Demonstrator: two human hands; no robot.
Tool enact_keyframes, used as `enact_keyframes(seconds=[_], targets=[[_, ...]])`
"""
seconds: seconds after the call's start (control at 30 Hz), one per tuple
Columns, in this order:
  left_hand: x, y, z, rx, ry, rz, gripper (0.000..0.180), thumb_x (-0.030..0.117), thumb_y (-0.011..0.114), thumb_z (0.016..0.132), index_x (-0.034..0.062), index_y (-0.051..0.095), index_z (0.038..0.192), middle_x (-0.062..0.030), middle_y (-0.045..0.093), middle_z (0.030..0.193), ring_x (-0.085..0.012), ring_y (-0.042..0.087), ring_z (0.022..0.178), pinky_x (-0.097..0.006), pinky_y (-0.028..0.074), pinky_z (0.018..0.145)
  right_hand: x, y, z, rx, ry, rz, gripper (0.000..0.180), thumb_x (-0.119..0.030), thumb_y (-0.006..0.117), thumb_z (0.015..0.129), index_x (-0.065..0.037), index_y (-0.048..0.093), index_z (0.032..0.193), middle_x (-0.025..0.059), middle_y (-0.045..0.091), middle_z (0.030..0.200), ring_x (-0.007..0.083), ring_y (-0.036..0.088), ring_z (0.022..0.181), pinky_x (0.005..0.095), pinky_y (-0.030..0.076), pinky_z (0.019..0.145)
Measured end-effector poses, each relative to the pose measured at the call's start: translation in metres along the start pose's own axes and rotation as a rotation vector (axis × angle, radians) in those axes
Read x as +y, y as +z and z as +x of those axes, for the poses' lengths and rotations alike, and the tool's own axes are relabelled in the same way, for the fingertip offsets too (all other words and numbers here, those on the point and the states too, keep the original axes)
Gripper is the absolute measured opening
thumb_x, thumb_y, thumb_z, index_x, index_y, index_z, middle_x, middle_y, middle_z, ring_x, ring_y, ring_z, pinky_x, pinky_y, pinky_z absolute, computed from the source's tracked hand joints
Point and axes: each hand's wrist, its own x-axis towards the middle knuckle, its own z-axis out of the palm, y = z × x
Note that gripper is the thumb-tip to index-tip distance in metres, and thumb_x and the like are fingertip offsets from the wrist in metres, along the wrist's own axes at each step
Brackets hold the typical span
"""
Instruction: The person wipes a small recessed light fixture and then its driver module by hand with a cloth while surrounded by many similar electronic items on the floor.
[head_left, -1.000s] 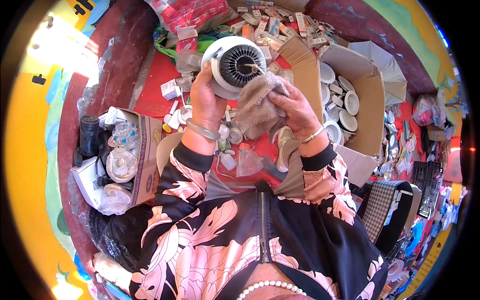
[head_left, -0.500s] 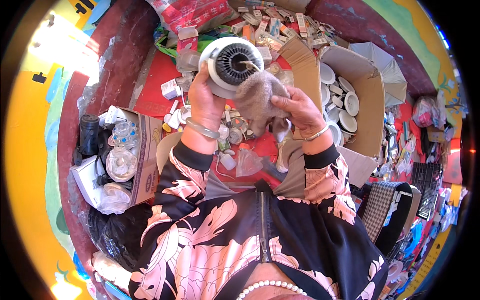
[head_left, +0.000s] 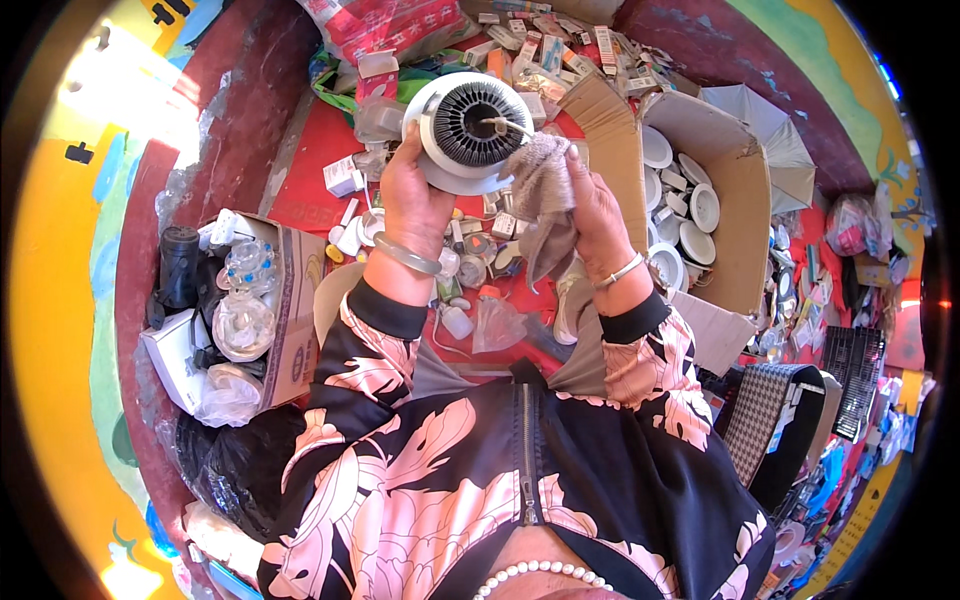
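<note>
The lamp (head_left: 462,145) is gripped by its rim in the left hand (head_left: 412,200), above the red floor (head_left: 300,185); the cloth (head_left: 543,195) is pinched in the right hand (head_left: 600,222), at the lamp's rim. The cord (head_left: 512,126) could be snagged by the cloth, or the lamp dropped should the single-handed grip be loosened. Counted: one lamp, one cloth, one cord, two cartons (head_left: 300,300), at least six discs (head_left: 704,210).

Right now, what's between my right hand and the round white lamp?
In the head view, a grey-brown cloth, held in your right hand, lies between it and the round white lamp.
</note>
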Motion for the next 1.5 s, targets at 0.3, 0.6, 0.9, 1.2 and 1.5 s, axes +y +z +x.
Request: enact_keyframes(seconds=[0.3, 0.6, 0.9, 1.2, 1.5], targets=[[-0.003, 0.001, -0.003, -0.118, 0.030, 0.123, 0.037, 0.023, 0.041, 0.096, -0.0012, 0.046, 0.124, -0.0133, 0.057, 0.117, -0.0252, 0.056, 0.108, -0.040, 0.045, 0.094, 0.006, 0.000, -0.001, -0.172, -0.114, 0.236, 0.026, -0.021, 0.055, 0.093, -0.002, 0.060, 0.109, 0.0029, 0.065, 0.092, 0.0101, 0.061, 0.081, 0.0236, 0.050, 0.074], [-0.010, -0.004, -0.001, -0.065, -0.036, 0.096, 0.038, 0.027, 0.044, 0.095, 0.0016, 0.048, 0.124, -0.0117, 0.058, 0.117, -0.0247, 0.057, 0.106, -0.040, 0.045, 0.094, 0.011, -0.009, 0.009, 0.080, 0.030, 0.311, 0.033, -0.028, 0.050, 0.094, 0.000, 0.059, 0.107, 0.0065, 0.063, 0.098, 0.0141, 0.059, 0.082, 0.0278, 0.048, 0.074], [0.009, -0.004, 0.001, -0.076, 0.007, 0.005, 0.033, 0.020, 0.042, 0.095, 0.0015, 0.048, 0.122, -0.0120, 0.058, 0.117, -0.0258, 0.056, 0.109, -0.042, 0.043, 0.097, 0.005, -0.021, 0.007, -0.437, 0.065, 0.382, 0.024, 0.002, 0.062, 0.081, 0.005, 0.062, 0.104, 0.0112, 0.067, 0.093, 0.0180, 0.066, 0.082, 0.0293, 0.054, 0.071], [-0.005, -0.003, -0.001, -0.081, -0.032, 0.082, 0.036, 0.024, 0.044, 0.095, 0.0017, 0.048, 0.123, -0.0119, 0.058, 0.117, -0.0249, 0.057, 0.106, -0.040, 0.046, 0.093, 0.010, -0.015, -0.002, -0.148, 0.034, 0.488, 0.030, -0.020, 0.057, 0.091, 0.002, 0.056, 0.111, 0.0071, 0.065, 0.095, 0.0139, 0.063, 0.080, 0.0279, 0.053, 0.072], [-0.007, -0.008, 0.001, -0.096, -0.022, 0.120, 0.038, 0.025, 0.044, 0.095, 0.0009, 0.047, 0.124, -0.0132, 0.058, 0.117, -0.0256, 0.058, 0.105, -0.040, 0.046, 0.093, 0.013, -0.002, 0.006, -0.086, -0.253, 0.121, 0.023, -0.018, 0.057, 0.092, -0.002, 0.060, 0.108, 0.0005, 0.063, 0.096, 0.0076, 0.056, 0.086, 0.0221, 0.045, 0.079]])
